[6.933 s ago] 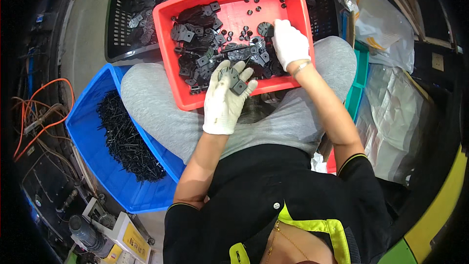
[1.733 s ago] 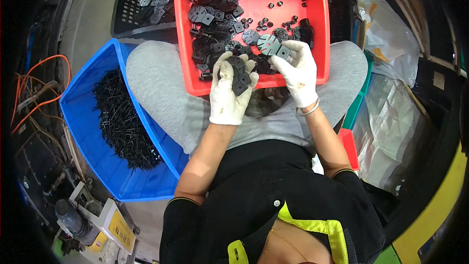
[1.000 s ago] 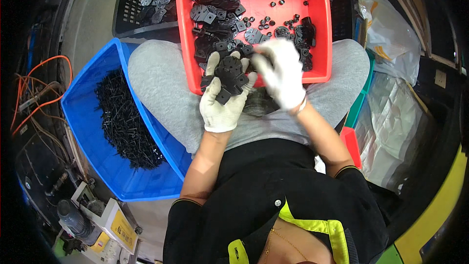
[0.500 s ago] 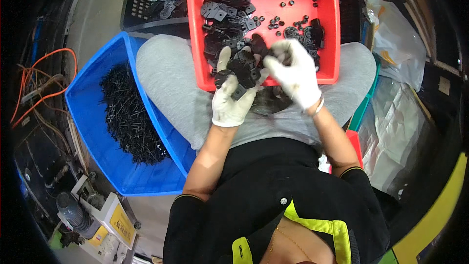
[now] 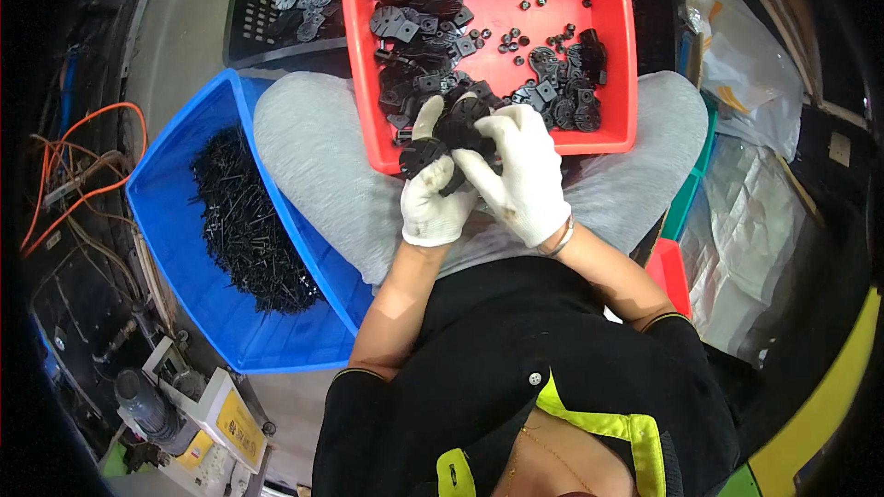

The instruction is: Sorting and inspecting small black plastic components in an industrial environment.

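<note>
Right hand (image 5: 525, 179), back from the red tray (image 5: 626, 55), is now closing on the black parts (image 5: 451, 133) that left hand (image 5: 433, 198) is gripping; assembling continuing.

Blue bin (image 5: 175, 221) at person's left, holding heap of thin black rods (image 5: 244, 221). Black slotted crate (image 5: 276, 0) beyond knees, loose black flat parts inside. Orange cables (image 5: 74, 166) looped on floor left of bin. Yellow-and-white box (image 5: 230, 419) and dark cylindrical device (image 5: 143, 400) at lower left. Clear plastic bags (image 5: 746, 55) at right; green tray edge (image 5: 686, 198) and red piece (image 5: 672, 271) beside right knee.
</note>
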The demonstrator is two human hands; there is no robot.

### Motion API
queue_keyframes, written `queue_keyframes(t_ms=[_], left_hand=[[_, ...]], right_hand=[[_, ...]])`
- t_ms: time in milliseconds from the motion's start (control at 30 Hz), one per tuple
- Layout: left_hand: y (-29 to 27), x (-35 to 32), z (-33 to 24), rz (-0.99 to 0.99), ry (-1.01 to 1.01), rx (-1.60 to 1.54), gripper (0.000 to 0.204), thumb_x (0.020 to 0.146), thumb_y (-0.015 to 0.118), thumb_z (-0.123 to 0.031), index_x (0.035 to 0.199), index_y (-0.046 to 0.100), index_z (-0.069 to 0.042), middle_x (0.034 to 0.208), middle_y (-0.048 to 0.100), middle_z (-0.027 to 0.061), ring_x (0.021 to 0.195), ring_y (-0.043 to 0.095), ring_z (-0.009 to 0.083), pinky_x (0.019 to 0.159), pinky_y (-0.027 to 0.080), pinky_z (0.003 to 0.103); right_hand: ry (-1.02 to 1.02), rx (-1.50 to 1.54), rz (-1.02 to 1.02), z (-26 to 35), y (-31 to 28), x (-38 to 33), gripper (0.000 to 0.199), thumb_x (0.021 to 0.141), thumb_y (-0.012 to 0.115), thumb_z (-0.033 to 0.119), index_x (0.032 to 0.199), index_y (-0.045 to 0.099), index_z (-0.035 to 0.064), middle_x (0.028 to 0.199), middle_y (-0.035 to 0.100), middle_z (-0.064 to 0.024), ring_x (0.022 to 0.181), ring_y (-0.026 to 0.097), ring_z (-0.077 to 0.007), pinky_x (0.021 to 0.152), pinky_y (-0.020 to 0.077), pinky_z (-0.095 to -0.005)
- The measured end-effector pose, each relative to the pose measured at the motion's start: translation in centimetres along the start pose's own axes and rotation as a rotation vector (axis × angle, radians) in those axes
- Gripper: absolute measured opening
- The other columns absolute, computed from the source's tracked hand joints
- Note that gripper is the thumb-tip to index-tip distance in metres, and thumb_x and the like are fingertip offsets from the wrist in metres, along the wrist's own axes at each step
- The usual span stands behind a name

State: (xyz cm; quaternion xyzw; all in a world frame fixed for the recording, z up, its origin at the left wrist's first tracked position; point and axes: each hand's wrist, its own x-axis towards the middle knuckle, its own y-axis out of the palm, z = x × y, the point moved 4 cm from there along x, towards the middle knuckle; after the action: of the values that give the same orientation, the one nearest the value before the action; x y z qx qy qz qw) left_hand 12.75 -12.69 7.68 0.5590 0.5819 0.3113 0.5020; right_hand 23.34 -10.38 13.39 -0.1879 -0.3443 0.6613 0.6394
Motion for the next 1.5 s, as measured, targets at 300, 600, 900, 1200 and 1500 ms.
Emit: queue_keyframes(t_ms=[300, 600, 900, 1200, 1500], left_hand=[[-0.1, -0.2, 0.3, 0.075, -0.105, -0.159, 0.077, 0.075, 0.069, -0.01, 0.143, 0.034, -0.015, 0.143, 0.039, 0.0138, 0.131, 0.038, 0.03, 0.112, 0.024, 0.046], [-0.5, 0.5, -0.7, 0.031, -0.048, -0.221, 0.064, 0.075, 0.071, -0.008, 0.134, 0.048, -0.022, 0.139, 0.044, 0.0108, 0.131, 0.038, 0.0302, 0.104, 0.034, 0.057], [-1.0, 0.7, -0.4, 0.048, -0.028, -0.211, 0.069, 0.074, 0.068, -0.008, 0.137, 0.044, -0.02, 0.143, 0.04, 0.0107, 0.134, 0.034, 0.0315, 0.108, 0.027, 0.059], [-1.2, 0.6, -0.3, -0.02, -0.032, -0.225, 0.07, 0.074, 0.068, -0.007, 0.138, 0.044, -0.021, 0.141, 0.043, 0.0107, 0.134, 0.034, 0.0306, 0.109, 0.024, 0.061], [-0.6, 0.1, -0.3, -0.019, 0.005, -0.104, 0.073, 0.077, 0.066, -0.008, 0.142, 0.034, -0.015, 0.145, 0.035, 0.016, 0.135, 0.032, 0.0325, 0.111, 0.027, 0.049]], right_hand=[[0.06, 0.148, 0.21, -1.5, -0.2, 1.0, 0.017, 0.081, 0.064, 0.02, 0.09, 0.062, 0.0052, 0.086, 0.059, -0.0124, 0.082, 0.059, -0.0316, 0.072, 0.0475, -0.0393], [-0.043, -0.504, 0.354, -10.6, -1.9, 4.3, 0.028, 0.076, 0.065, 0.011, 0.103, 0.06, 0.0133, 0.099, 0.055, -0.0135, 0.094, 0.055, -0.0325, 0.079, 0.0485, -0.042], [-0.12, -0.584, 0.427, -11.3, -1.6, 4.1, 0.032, 0.068, 0.07, 0.014, 0.096, 0.056, 0.0079, 0.096, 0.056, -0.0149, 0.093, 0.057, -0.032, 0.078, 0.0493, -0.0413], [0.433, 0.147, 0.089, -9.5, -2.9, 2.1, 0.03, 0.073, 0.072, 0.017, 0.093, 0.053, 0.0057, 0.081, 0.062, -0.0087, 0.069, 0.059, -0.0192, 0.064, 0.0494, -0.0305], [0.142, 0.297, 0.103, -1.7, 1.5, -1.1, 0.04, 0.065, 0.078, 0.02, 0.095, 0.056, 0.0034, 0.091, 0.059, -0.0128, 0.076, 0.059, -0.0251, 0.066, 0.0489, -0.0348]])
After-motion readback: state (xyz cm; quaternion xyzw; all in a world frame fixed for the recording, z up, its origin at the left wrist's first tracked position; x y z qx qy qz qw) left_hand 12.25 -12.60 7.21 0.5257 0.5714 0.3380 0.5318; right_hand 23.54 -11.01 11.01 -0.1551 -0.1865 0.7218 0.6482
